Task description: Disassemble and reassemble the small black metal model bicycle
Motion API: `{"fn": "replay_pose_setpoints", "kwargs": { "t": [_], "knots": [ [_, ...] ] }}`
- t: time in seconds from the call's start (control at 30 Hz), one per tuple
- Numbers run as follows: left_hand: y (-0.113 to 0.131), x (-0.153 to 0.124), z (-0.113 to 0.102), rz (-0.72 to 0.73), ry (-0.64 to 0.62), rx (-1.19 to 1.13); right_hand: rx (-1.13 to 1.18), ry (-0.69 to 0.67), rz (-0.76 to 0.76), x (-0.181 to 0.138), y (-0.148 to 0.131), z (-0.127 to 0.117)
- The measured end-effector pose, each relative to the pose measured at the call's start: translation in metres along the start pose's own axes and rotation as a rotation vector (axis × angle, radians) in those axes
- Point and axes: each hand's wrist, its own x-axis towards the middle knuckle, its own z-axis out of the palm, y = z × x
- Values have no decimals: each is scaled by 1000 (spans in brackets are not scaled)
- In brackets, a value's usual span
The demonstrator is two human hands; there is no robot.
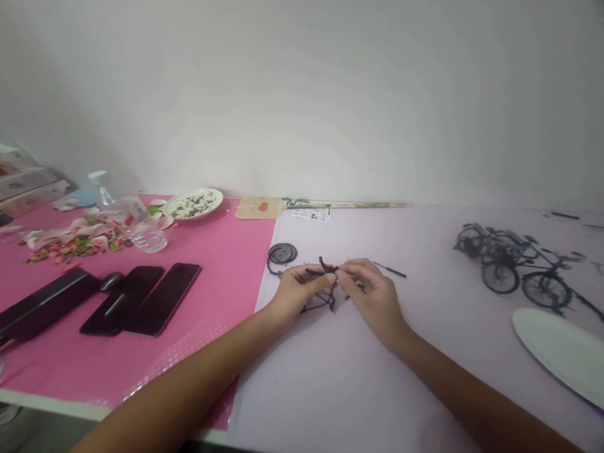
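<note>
Between my two hands is a small black model bicycle frame [322, 300], raised a little over the pale sheet. My left hand [300, 288] pinches it from the left, thumb and fingers closed near its top. From the other side my right hand [372, 293] has its fingertips closed at the same upper part, almost touching the left thumb. Whether a tiny part sits between the right fingertips is hidden. Small black spoked wheels [282, 253] lie just beyond my left hand. A thin black screwdriver-like stick [390, 269] rests past my right hand.
Assembled model bicycles [521, 266] stand at the right, behind a white oval plate [572, 352]. On the pink left side lie two phones [163, 299], a black power bank [43, 303], a clear bottle [134, 218] and petals [84, 239]. A speckled plate [193, 205] sits near the wall.
</note>
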Motion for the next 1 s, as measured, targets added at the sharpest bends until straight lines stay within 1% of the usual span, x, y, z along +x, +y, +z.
{"fn": "replay_pose_setpoints", "kwargs": {
  "t": [0.3,0.6,0.9,1.0],
  "knots": [
    [-1,0,0,-6,14,-3,-29,3,-25,1,1,-3],
    [-1,0,0,6,-13,1,-44,-10,-36,3,-1,-1],
    [3,-1,3,-27,20,33,-69,-42,16,2,-5,-1],
    [3,0,2,-30,44,40,-107,-20,1,2,-5,-1]
  ]
}}
